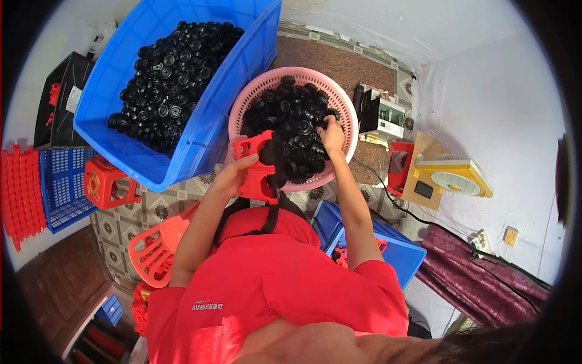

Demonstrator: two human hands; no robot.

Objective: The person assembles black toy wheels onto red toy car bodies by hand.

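My left hand (229,173) is closed around a red plastic frame (257,173) with cut-outs along its sides, held over the near left rim of a pink basket (347,115). Dark round parts show along the frame's right side; whether they are fitted to it I cannot tell. Small black plastic wheels (297,130) are heaped in the basket. On the heap's right side, my right hand (330,134) has its fingers bent and pinched at a black wheel (333,113).
A large blue tub (194,142) of similar wheels stands left of the basket. A blue bin (400,252) with red pieces is by my right elbow. Right lie a boxy device (382,118) and a yellow fan (454,176); a red stool (103,185) and chair (154,249) stand left.
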